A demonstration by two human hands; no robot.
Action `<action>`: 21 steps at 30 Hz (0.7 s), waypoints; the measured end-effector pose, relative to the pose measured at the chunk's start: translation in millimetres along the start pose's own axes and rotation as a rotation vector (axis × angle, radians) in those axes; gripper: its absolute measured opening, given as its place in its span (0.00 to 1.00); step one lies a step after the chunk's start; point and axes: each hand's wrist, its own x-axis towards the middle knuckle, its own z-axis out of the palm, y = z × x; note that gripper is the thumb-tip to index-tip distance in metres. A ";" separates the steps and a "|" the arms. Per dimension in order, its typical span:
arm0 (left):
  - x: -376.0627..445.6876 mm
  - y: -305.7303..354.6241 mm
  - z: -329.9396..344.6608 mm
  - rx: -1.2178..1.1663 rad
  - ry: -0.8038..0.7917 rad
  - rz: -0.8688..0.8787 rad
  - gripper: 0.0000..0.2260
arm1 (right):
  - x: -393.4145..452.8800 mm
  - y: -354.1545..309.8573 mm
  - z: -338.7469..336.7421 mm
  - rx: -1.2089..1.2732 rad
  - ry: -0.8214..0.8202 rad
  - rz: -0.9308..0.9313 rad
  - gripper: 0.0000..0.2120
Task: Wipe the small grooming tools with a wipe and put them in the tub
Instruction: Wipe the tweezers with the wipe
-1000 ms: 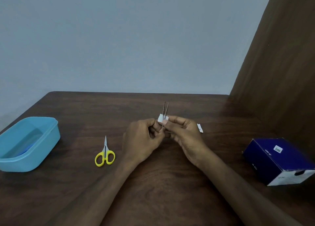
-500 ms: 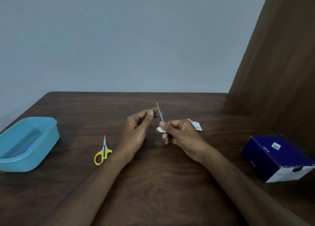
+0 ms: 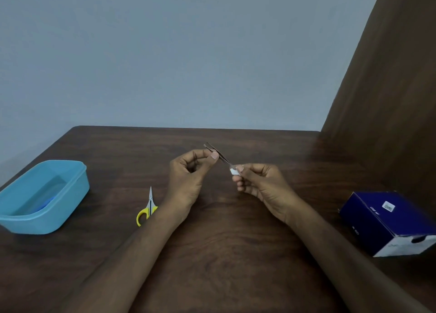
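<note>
Left hand (image 3: 188,176) pinches the far end of the tweezers (image 3: 218,154); right hand (image 3: 259,183) pinches a wipe (image 3: 234,171) round the near end. Tweezers slant away leftward. Off to their left sits the tub (image 3: 59,216), nearer the left hand, I'd judge; scissors (image 3: 147,209) lie between.

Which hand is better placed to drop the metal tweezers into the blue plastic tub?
Probably the left hand: it pinches the thin metal tweezers and is nearer the blue plastic tub. The right hand holds the white wipe.
</note>
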 end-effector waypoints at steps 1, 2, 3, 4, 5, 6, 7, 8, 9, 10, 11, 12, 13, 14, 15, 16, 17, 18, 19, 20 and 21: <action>0.3 -0.7 0.1 0.003 0.014 0.001 0.01 | 2.2 2.0 -2.6 -0.064 0.049 -0.066 0.07; 0.3 -1.5 0.1 0.012 0.021 0.008 0.01 | 3.7 3.6 -5.0 -0.175 0.104 -0.152 0.06; 0.4 -3.1 0.3 0.026 0.022 0.018 0.01 | 4.4 5.3 -7.4 -0.332 0.166 -0.252 0.06; 0.3 -3.8 0.4 0.037 0.018 0.026 0.01 | 3.6 5.9 -8.9 -0.506 0.223 -0.355 0.06; 0.3 -4.7 0.6 0.049 0.012 0.031 0.01 | 0.7 5.7 -8.7 -0.654 0.260 -0.455 0.06; 0.4 -5.4 0.6 0.063 0.002 0.035 0.01 | -3.5 5.1 -6.4 -0.750 0.277 -0.545 0.06; 0.6 -6.4 0.4 0.084 -0.009 0.043 0.02 | -7.8 4.3 -2.6 -0.795 0.277 -0.620 0.07; 0.7 -6.8 0.5 0.108 -0.025 0.049 0.02 | -11.1 4.0 1.1 -0.815 0.268 -0.673 0.07; 0.9 -7.4 0.8 0.139 -0.039 0.055 0.01 | -13.5 4.1 4.4 -0.828 0.257 -0.707 0.07; 1.0 -7.9 1.1 0.166 -0.049 0.061 0.01 | -14.9 4.5 7.0 -0.840 0.244 -0.724 0.07; 1.3 -9.0 1.1 0.196 -0.045 0.069 0.02 | -15.4 5.3 8.8 -0.856 0.233 -0.730 0.07; 1.1 -9.7 1.4 0.222 -0.033 0.080 0.03 | -15.8 5.8 10.2 -0.864 0.226 -0.730 0.07; 0.9 -10.1 1.7 0.256 -0.013 0.094 0.04 | -15.7 6.1 11.2 -0.864 0.225 -0.725 0.07; -0.2 -9.6 1.9 0.298 -0.002 0.113 0.04 | -15.7 6.4 11.6 -0.857 0.226 -0.718 0.08; -2.4 -8.7 2.4 0.355 -0.001 0.143 0.03 | -15.8 6.8 12.4 -0.846 0.227 -0.711 0.08; -5.7 -7.3 3.3 0.419 -0.009 0.184 0.03 | -16.1 7.4 13.3 -0.826 0.227 -0.701 0.08; -9.3 -5.4 4.1 0.488 -0.017 0.236 0.03 | -15.6 8.1 14.7 -0.789 0.227 -0.681 0.09; -12.9 -3.4 5.0 0.554 -0.020 0.285 0.04 | -15.1 8.2 16.2 -0.743 0.228 -0.654 0.09; -15.5 -2.2 5.7 0.612 -0.023 0.327 0.05 | -14.8 8.2 17.4 -0.701 0.233 -0.631 0.09; -17.4 -1.5 5.9 0.665 -0.032 0.360 0.06 | -15.0 7.9 19.1 -0.665 0.240 -0.618 0.09; -18.7 -1.6 5.8 0.716 -0.043 0.387 0.06 | -15.4 7.4 20.7 -0.638 0.243 -0.614 0.09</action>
